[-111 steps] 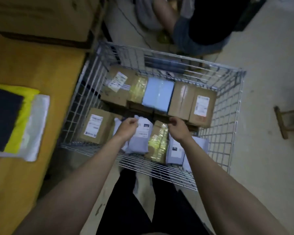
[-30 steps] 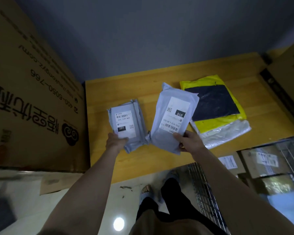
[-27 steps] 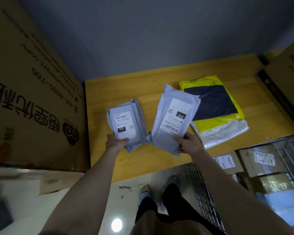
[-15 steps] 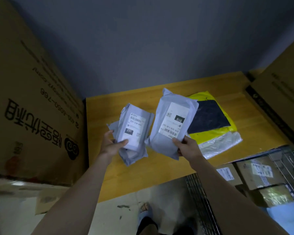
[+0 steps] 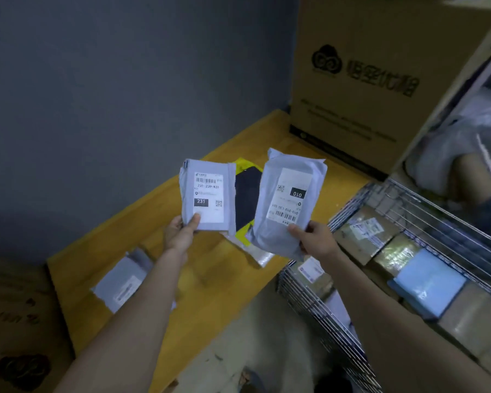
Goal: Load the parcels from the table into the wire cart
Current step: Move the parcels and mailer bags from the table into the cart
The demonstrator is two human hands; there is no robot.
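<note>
My left hand (image 5: 179, 235) pinches the lower edge of a small grey parcel labelled 231 (image 5: 207, 194), held upright above the wooden table (image 5: 210, 282). My right hand (image 5: 315, 239) grips a larger grey parcel labelled 010 (image 5: 287, 202), also lifted off the table. Behind them a yellow and black parcel (image 5: 247, 199) lies on a clear bag. Another grey parcel (image 5: 122, 282) lies on the table near my left forearm. The wire cart (image 5: 323, 313) stands at the right, holding several brown boxes and a light blue parcel (image 5: 428, 285).
A big printed cardboard box (image 5: 366, 80) stands on the table's far right end. Another cardboard box (image 5: 17, 321) is at the lower left. A grey wall backs the table. A seated person (image 5: 471, 171) is beyond the cart.
Both hands have raised their grey parcels higher off the table and turned them upright. My view has swung right, so the cart and the right cardboard box show more. A third grey parcel now shows.
</note>
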